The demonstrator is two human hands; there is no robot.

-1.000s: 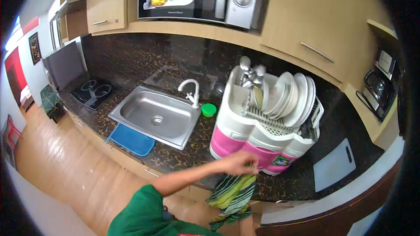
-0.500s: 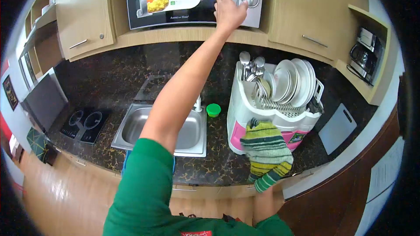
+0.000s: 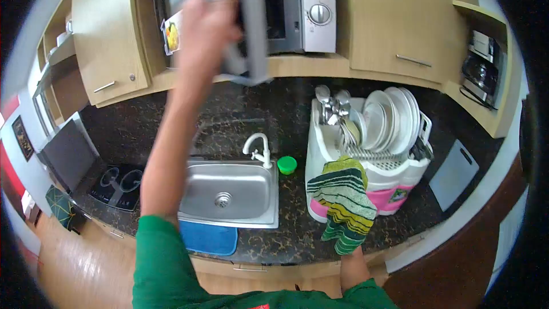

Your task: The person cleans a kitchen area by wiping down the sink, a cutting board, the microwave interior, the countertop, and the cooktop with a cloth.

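Note:
My left hand (image 3: 210, 20) is closed on the handle edge of the microwave door (image 3: 251, 28), which stands open and swung toward me. The hand is blurred by motion. To the right of the door, the microwave (image 3: 318, 34) shows two dials and part of its inside. A striped green, yellow and white cloth (image 3: 346, 203) hangs in front of the dish rack, at the end of my right arm. That cloth covers my right hand, so its fingers are hidden.
A white and pink dish rack (image 3: 372, 180) holds plates and spoons. Left of it are a green container (image 3: 287, 165), a faucet (image 3: 263, 151), a steel sink (image 3: 229, 194), a blue mat (image 3: 209, 237) and a cooktop (image 3: 117, 186). A cutting board (image 3: 454, 174) leans at the right.
The microwave door has gone from closed to open, and my left hand has moved left with it. The view has shifted, showing more of the sink. The cloth stays before the rack.

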